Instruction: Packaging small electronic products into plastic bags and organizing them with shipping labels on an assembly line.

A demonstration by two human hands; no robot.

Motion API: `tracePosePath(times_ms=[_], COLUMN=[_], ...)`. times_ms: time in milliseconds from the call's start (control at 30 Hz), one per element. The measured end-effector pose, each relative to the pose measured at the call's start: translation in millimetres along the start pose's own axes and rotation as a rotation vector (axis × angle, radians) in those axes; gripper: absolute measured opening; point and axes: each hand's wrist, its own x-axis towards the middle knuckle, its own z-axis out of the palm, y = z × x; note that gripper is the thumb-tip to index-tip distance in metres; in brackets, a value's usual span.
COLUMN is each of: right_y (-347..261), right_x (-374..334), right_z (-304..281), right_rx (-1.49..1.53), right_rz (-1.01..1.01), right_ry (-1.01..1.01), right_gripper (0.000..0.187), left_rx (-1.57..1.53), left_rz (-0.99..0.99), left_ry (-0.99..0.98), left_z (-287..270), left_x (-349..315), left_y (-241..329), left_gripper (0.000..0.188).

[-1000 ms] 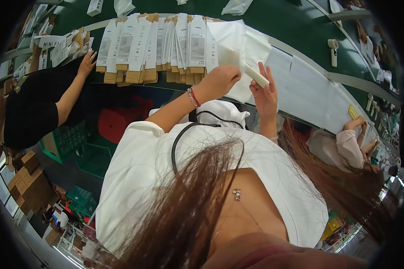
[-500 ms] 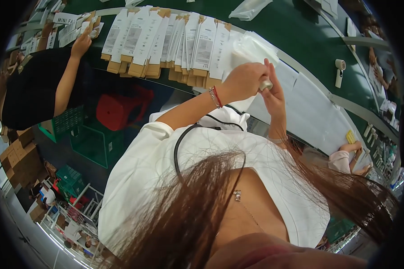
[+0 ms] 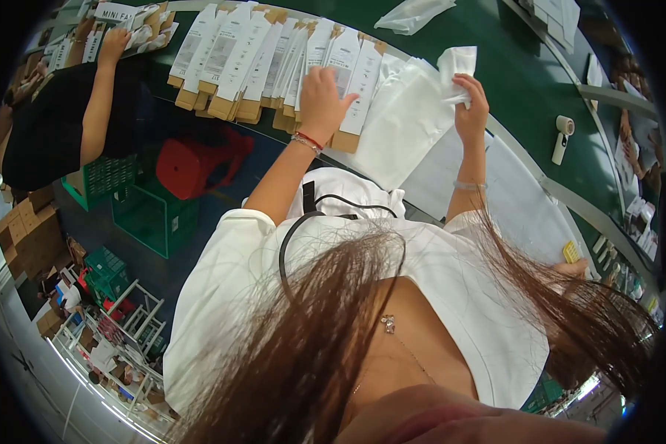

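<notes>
At the front edge of the table, a row of flattened white-and-brown cardboard boxes (image 3: 255, 63) stands packed together. My left hand (image 3: 322, 107) reaches over the right part of that row with its thumb spread away. Its fingertips are at the boxes, and I cannot tell whether they press on one. Raised to the right, my right hand (image 3: 472, 107) is closed on a white plastic bag (image 3: 459, 65), whose contents I cannot make out. Between the two hands, flat translucent plastic bags (image 3: 407, 122) lie overlapping on the white tabletop.
A white handheld fan (image 3: 562, 139) lies on the green conveyor belt (image 3: 514, 81), with a loose plastic bag (image 3: 414, 15) farther back. On the left, a co-worker in black (image 3: 59, 133) handles boxes. A red stool (image 3: 189, 166) and green crate (image 3: 152, 222) stand below.
My hands have come apart from around a small whitish rounded item. The left has moved left to the boxes; the right has risen with the white plastic bag. The flat bags have spread nearer me.
</notes>
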Motion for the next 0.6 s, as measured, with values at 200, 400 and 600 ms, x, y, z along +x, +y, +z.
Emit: tracePosePath(times_ms=[200,400,600], right_y=[46.4,45.9,-27.3], right_x=[19.1,-25.9,-47.7], right_z=[19.2,74.4,138.2], right_rx=[-0.808,-0.161,0.413], right_rz=[0.222,0.168,0.439], right_ry=[0.104,0.021,-0.446], right_gripper=[0.061,0.066,0.059], left_rx=[0.141,-0.101,0.049], left_rz=[-0.252,-0.470,-0.285], left_ry=[-0.227,-0.531,-0.204], left_z=[13.8,-1.4,16.2], left_x=[-6.5,9.8,-1.7], left_y=[-45.0,-57.1,-42.2], left_gripper=[0.033,0.033,0.025])
